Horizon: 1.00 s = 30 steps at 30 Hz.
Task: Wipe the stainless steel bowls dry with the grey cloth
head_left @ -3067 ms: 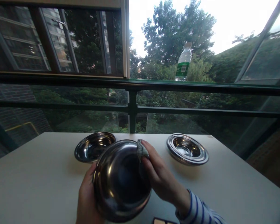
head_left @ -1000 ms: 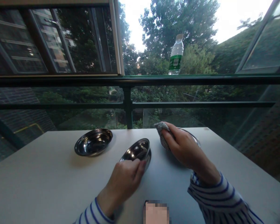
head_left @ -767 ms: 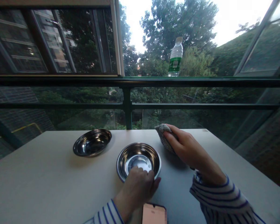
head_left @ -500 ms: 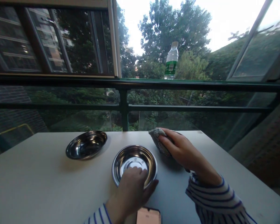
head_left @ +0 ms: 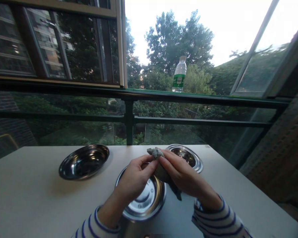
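Observation:
A steel bowl (head_left: 145, 201) stands right way up on the white table (head_left: 34, 201) just in front of me. Above its far rim both hands meet on a small grey cloth (head_left: 156, 153). My left hand (head_left: 135, 178) pinches the cloth's edge with its fingertips. My right hand (head_left: 182, 175) grips the cloth from the right, and part of the cloth hangs dark beneath that hand. Both sleeves are striped blue and white.
A second steel bowl (head_left: 83, 161) sits at the left. A rimmed steel dish (head_left: 187, 156) lies behind my right hand. A dark railing (head_left: 149, 96) runs along the table's far edge, with a plastic water bottle (head_left: 178, 74) standing on it.
The bowl was held tilted and rubbed with the cloth, then set down upright. My left hand left the bowl and rose to the cloth. My right hand brought the cloth over the bowl.

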{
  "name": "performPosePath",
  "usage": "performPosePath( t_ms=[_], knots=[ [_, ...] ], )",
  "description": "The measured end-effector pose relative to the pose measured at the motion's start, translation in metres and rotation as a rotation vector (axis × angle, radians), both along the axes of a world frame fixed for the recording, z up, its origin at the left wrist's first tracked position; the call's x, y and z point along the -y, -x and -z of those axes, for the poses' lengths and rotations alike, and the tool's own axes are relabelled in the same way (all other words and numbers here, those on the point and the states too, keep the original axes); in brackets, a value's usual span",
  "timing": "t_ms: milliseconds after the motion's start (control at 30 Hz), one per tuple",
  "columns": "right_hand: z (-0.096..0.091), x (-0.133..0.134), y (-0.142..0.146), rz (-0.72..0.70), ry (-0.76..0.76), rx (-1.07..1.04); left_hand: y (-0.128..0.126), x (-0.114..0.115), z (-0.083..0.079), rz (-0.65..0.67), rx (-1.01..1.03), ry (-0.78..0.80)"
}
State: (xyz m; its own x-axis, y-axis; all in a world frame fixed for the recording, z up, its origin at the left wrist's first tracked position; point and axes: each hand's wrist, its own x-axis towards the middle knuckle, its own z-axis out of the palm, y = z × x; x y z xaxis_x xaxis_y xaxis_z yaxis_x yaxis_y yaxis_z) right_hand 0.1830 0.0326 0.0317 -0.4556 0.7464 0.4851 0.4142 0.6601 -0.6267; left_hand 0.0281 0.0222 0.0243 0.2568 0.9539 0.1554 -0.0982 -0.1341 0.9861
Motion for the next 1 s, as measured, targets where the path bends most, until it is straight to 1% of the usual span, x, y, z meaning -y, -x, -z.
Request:
performPosePath(
  t_ms=[67, 200, 333, 433, 567, 733, 900, 1000],
  knots=[
    [0.002, 0.0, -0.002, -0.039, 0.02, 0.007, 0.005, -0.005, 0.002, -0.012, 0.031, 0.025],
    [0.009, -0.003, -0.009, -0.045, 0.077, -0.017, 0.017, -0.011, 0.005, -0.061, 0.075, 0.106],
    [0.014, -0.006, -0.014, 0.028, 0.097, -0.006, 0.023, -0.013, 0.004, -0.084, 0.135, 0.18],
    [0.014, -0.005, -0.013, 0.064, 0.107, 0.015, 0.024, -0.013, 0.002, -0.089, 0.19, 0.21],
    [0.011, -0.002, -0.007, 0.096, 0.14, 0.007, 0.023, -0.012, 0.002, -0.062, 0.213, 0.192],
    [0.009, 0.0, -0.001, 0.086, 0.173, -0.045, 0.021, -0.011, 0.004, -0.072, 0.213, 0.139],
    [0.01, 0.001, 0.003, 0.155, 0.107, -0.014, 0.02, -0.01, 0.003, -0.064, 0.196, 0.132],
    [0.01, 0.002, 0.004, 0.186, 0.06, -0.002, 0.022, -0.008, 0.001, -0.015, 0.204, 0.141]
  ],
)
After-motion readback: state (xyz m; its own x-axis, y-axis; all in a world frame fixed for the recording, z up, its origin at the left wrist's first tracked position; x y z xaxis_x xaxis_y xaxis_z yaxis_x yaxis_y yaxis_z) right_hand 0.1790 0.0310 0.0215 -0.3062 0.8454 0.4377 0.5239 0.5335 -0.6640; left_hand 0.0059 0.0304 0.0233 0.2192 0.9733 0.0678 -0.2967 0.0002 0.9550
